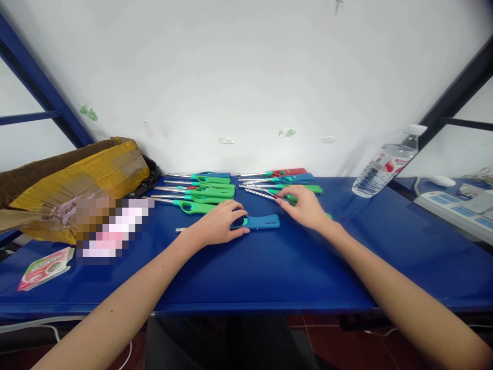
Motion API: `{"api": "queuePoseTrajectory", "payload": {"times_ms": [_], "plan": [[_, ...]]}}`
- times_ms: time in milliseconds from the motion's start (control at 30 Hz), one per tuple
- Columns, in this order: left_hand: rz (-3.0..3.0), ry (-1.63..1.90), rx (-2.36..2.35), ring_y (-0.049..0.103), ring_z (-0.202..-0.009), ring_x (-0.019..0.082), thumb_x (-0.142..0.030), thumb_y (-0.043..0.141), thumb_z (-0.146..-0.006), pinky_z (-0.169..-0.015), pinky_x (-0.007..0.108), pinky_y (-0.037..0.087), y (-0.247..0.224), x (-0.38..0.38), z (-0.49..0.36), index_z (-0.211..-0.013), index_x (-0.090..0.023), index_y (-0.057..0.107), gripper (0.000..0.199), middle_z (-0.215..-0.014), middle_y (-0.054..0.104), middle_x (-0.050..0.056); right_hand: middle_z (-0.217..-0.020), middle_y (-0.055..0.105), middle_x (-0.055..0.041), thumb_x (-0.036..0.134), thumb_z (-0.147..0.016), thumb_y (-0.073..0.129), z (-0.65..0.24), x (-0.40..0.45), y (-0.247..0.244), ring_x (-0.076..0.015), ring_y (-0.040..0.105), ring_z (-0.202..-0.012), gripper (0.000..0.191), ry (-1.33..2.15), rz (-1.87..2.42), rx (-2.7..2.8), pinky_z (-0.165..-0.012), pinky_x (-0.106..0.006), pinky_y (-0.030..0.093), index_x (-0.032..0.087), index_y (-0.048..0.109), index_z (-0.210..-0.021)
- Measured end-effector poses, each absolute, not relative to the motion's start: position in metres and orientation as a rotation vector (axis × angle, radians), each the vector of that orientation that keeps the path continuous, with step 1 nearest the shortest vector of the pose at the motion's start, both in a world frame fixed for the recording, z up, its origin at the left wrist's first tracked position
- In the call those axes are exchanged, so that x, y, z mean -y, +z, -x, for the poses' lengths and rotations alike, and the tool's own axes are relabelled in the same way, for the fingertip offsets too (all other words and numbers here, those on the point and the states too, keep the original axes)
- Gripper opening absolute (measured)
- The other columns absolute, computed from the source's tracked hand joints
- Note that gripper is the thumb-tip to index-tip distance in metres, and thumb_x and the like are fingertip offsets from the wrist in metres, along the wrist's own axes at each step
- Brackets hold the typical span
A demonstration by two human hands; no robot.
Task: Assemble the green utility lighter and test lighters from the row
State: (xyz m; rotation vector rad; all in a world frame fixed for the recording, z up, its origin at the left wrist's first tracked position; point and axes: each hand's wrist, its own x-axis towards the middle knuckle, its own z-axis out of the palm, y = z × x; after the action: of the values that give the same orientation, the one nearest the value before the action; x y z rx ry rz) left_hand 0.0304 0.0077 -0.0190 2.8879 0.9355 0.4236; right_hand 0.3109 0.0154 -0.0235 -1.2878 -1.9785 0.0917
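My left hand (pixel 219 223) is closed around the trigger end of a blue gas lighter (pixel 264 222), which lies flat on the blue table. Its metal tip (pixel 180 229) pokes out on the far side of my wrist. My right hand (pixel 306 208) pinches another long-nosed lighter (pixel 260 193) near its red trigger; a bit of green shows past the hand, and most of the handle is hidden. Beyond my left hand lies a row of several lighters, mostly green (pixel 211 191). Behind my right hand rest a red lighter (pixel 295 171), a blue lighter (pixel 296 178) and a green lighter (pixel 314 189).
A taped cardboard box (pixel 115 159) occupies the table's left side, with a torn red-and-green packet (pixel 46 267) in front. A water bottle (pixel 385 164) leans at the right, near a white power strip (pixel 454 205). The white wall (pixel 246 92) closes off the back.
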Motion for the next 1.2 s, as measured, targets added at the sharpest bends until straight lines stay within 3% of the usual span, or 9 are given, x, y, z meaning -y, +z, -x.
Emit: {"api": "queuePoseTrajectory", "payload": {"times_ms": [300,767,933,1200], "plan": [[-2.896,0.445,-0.921,0.055,-0.115,0.027,-0.044,0.057,-0.094,-0.102,0.043,0.044,-0.0216,-0.0089,-0.0293,-0.122,-0.016,0.062,0.040,-0.122,0.059,0.014,-0.084,0.075,-0.0062,0.049,-0.075,0.074,-0.3037,-0.0129,-0.0135,-0.0218,0.069,-0.078,0.033,0.771,1.196,1.570,-0.075,-0.036,0.054,0.019,0.073,-0.089],[-2.865,0.476,-0.900,0.055,-0.114,0.028,-0.043,0.057,-0.094,-0.101,0.044,0.045,-0.0229,-0.0093,-0.0289,-0.120,-0.016,0.063,0.038,-0.120,0.060,0.014,-0.088,0.071,-0.0036,0.045,-0.069,0.082,-0.3006,-0.0120,-0.0126,-0.0161,0.065,-0.080,0.032,1.186,1.080,1.181,-0.068,-0.027,0.053,0.022,0.074,-0.089],[-2.867,0.444,-0.914,0.055,-0.115,0.028,-0.043,0.056,-0.095,-0.101,0.043,0.045,-0.0224,-0.0090,-0.0297,-0.122,-0.017,0.062,0.039,-0.122,0.060,0.013,-0.084,0.069,-0.0023,0.046,-0.075,0.075,-0.3022,-0.0146,-0.0140,-0.0189,0.067,-0.084,0.029,1.312,1.016,1.064,-0.072,-0.030,0.055,0.025,0.070,-0.095],[-2.861,0.442,-0.913,0.055,-0.114,0.028,-0.044,0.056,-0.094,-0.100,0.044,0.045,-0.0225,-0.0094,-0.0310,-0.121,-0.017,0.062,0.039,-0.121,0.060,0.014,-0.108,0.070,-0.0084,0.049,-0.090,0.050,-0.3047,-0.0171,-0.0127,-0.0267,0.064,-0.110,0.026,1.274,0.907,1.158,-0.090,-0.043,0.055,0.025,0.060,-0.092]]}}
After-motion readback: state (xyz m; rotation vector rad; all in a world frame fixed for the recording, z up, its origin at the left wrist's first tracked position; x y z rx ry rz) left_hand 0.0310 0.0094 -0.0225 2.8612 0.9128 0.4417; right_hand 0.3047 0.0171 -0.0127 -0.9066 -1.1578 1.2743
